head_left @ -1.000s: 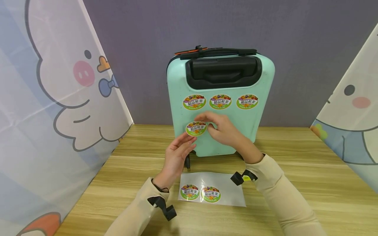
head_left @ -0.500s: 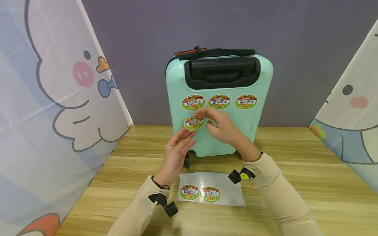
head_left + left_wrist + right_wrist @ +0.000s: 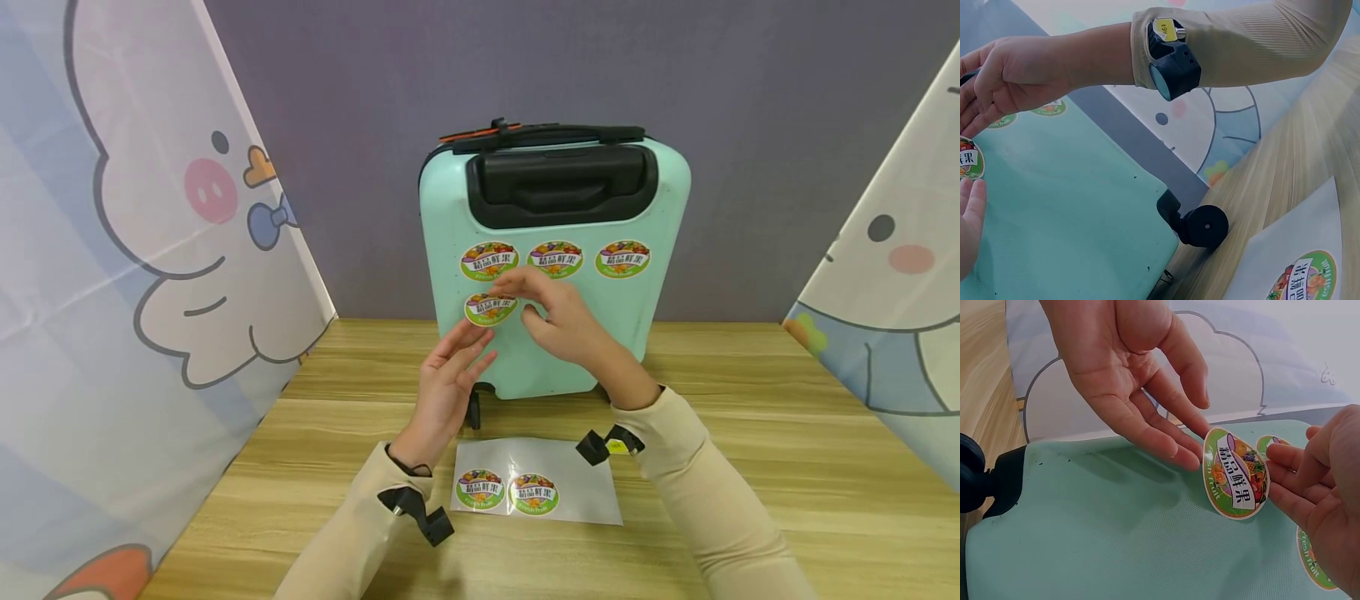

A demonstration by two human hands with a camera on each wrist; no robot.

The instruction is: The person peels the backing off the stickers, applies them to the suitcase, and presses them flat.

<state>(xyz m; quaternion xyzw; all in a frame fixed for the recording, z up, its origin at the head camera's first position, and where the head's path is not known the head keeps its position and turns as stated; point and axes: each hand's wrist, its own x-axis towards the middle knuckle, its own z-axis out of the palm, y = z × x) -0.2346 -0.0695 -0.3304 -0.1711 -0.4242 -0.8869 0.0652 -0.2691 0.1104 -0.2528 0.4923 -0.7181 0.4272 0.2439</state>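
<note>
Already three fruit stickers (image 3: 623,259) mark the suitcase (image 3: 532,364)

Left hand (image 3: 444,383) and right hand (image 3: 561,317), fingers unclenched, touch a fourth sticker (image 3: 491,311) below the row's left end; whether it adheres is unclear. Two unpeeled stickers (image 3: 480,489) remain on the backing sheet (image 3: 585,492).

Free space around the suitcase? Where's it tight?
Bare: table right of the suitcase and right sleeve; suitcase front below the rightmost sticker. Crowded: lower sticker, between left hand and right hand, close under the top-left sticker.
</note>
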